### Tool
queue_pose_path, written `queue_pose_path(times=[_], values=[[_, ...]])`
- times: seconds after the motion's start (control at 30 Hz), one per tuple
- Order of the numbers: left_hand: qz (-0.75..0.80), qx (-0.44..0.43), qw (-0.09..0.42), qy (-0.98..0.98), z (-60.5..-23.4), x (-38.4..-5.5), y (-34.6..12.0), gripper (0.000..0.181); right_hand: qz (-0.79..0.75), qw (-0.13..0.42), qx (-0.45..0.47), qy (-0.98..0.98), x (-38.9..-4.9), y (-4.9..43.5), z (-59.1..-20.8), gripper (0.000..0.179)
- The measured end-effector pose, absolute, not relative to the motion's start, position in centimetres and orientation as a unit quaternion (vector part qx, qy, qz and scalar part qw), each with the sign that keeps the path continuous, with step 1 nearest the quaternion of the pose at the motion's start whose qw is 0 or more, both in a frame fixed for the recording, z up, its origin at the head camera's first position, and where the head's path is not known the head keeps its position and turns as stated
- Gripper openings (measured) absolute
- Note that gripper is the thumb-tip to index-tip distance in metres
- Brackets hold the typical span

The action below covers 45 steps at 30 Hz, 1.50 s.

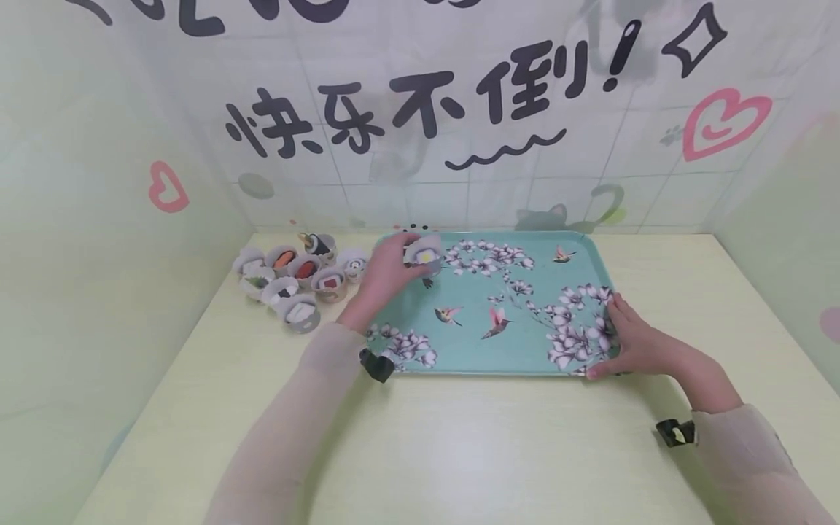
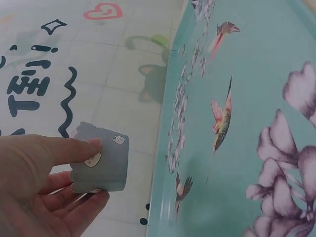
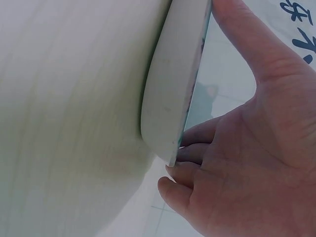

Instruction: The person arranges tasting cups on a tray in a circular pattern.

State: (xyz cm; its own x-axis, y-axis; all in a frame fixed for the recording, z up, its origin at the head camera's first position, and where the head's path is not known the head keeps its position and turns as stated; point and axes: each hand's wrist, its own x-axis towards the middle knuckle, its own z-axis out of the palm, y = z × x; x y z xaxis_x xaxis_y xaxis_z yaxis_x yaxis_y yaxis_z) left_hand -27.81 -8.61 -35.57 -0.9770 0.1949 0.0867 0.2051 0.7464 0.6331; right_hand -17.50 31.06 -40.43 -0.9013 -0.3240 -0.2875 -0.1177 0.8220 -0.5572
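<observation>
In the head view my left hand (image 1: 389, 268) grips a small grey paper cup (image 1: 433, 267) by its side, over the tray's far left part. Something white with a yellow spot shows in the cup's mouth. The left wrist view has the thumb on the cup's wall (image 2: 111, 170), which bears little cartoon faces, and fingers under its other side. A teal tray (image 1: 472, 357) printed with blossoms and birds lies flat on the table. My right hand (image 1: 646, 351) holds its near right corner, thumb at the front rim and fingers along the right rim.
Left of the tray stands a cluster of similar paper cups (image 1: 302, 315) with small sushi-like pieces in them, one with a dark roll (image 1: 319, 245). Behind the table (image 1: 459, 445) rises a printed wall covering (image 1: 420, 197), with further walls on both sides.
</observation>
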Motion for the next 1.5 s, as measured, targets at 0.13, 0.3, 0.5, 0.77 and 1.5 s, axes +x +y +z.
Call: queue_pose_path(times=[0.13, 0.3, 0.5, 0.77, 1.5], values=[[-0.339, -0.112, 0.007, -0.934, -35.3, -28.5, -7.3, 0.064, -0.273, 0.188, -0.12, 0.936, -17.6, 31.1, -40.4, 0.14], [-0.353, -0.114, 0.003, -0.928, -35.1, -29.1, -5.5, 0.062, -0.272, 0.186, -0.12, 0.937, -17.5, 31.1, -40.3, 0.14], [-0.353, -0.112, 0.004, -0.929, -34.9, -29.8, -3.3, 0.06, -0.274, 0.184, -0.122, 0.936, -17.4, 31.1, -40.1, 0.139], [-0.349, -0.099, -0.017, -0.932, -35.4, -31.7, -1.2, 0.062, -0.273, 0.182, -0.121, 0.937, -17.4, 31.1, -40.2, 0.139], [-0.318, -0.074, -0.033, -0.945, -38.4, -35.2, 1.7, 0.061, -0.278, 0.175, -0.12, 0.937, -16.9, 30.9, -40.0, 0.139]])
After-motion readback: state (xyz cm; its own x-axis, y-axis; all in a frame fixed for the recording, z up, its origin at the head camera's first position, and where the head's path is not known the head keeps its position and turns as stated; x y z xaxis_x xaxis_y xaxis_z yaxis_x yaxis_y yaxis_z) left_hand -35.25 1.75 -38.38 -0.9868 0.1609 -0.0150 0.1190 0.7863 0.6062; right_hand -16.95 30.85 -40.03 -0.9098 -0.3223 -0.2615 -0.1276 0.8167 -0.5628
